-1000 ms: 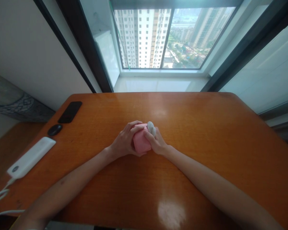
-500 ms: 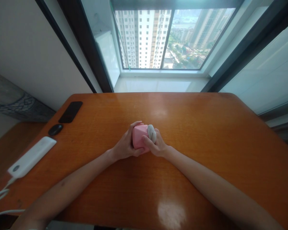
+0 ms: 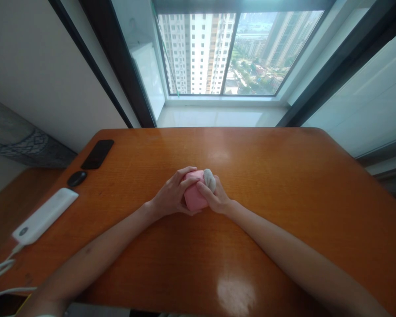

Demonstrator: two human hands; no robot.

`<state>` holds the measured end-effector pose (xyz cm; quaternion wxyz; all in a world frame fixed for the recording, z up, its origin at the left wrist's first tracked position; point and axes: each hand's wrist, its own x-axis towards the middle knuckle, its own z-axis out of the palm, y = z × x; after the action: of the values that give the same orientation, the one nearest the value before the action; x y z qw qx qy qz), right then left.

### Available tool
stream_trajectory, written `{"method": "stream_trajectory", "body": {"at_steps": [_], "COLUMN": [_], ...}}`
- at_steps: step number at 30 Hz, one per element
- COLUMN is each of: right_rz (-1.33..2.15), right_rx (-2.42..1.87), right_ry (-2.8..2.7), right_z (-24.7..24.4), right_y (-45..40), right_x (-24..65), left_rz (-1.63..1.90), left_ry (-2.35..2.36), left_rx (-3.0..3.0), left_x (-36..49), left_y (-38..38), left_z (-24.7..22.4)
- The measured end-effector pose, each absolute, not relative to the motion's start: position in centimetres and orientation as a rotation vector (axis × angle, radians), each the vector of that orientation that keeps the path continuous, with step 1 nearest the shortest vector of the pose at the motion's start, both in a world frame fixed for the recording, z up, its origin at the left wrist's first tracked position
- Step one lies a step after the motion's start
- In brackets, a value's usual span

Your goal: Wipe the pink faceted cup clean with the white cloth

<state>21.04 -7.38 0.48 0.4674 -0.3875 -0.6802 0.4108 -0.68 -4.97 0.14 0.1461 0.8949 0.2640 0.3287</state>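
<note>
Above the middle of the wooden table, both hands are around a small pink box-like object [image 3: 194, 198] with rounded edges. My left hand [image 3: 171, 193] grips it from the left; one finger lies across its top and the others wrap the far and near sides. My right hand [image 3: 219, 198] is closed at its right side, around a bunched light-grey cloth [image 3: 209, 179] pressed to the box. The right thumb rests on the pink surface. The right fingers behind the cloth are mostly hidden.
On the table's left side lie a black phone [image 3: 97, 154], a black mouse [image 3: 77, 178] and a white power strip [image 3: 46, 215] with white cables [image 3: 1, 266]. A dark object [image 3: 6, 304] sits at the lower left corner. Beyond the table's far edge is a window [image 3: 224, 53].
My left hand has shifted its grip, bringing a finger over the top of the pink box. The box has turned slightly, and the grey cloth has moved a little up.
</note>
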Motion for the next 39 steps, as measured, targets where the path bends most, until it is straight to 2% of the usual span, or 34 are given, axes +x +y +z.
{"method": "stream_trajectory", "body": {"at_steps": [28,39], "right_rz": [0.996,0.982], "right_rx": [-0.903,-0.956], "right_ry": [-1.644,-1.671], "right_z": [0.7,0.9], "right_y": [-7.3,-7.3], "right_x": [20.8,20.8], "left_rz": [1.121,0.960], "left_ry": [0.626,0.789], "left_rx": [2.313,2.096], "left_x": [0.3,0.3], "left_y": [-4.9,-5.4], "left_z": [0.6,1.3]}}
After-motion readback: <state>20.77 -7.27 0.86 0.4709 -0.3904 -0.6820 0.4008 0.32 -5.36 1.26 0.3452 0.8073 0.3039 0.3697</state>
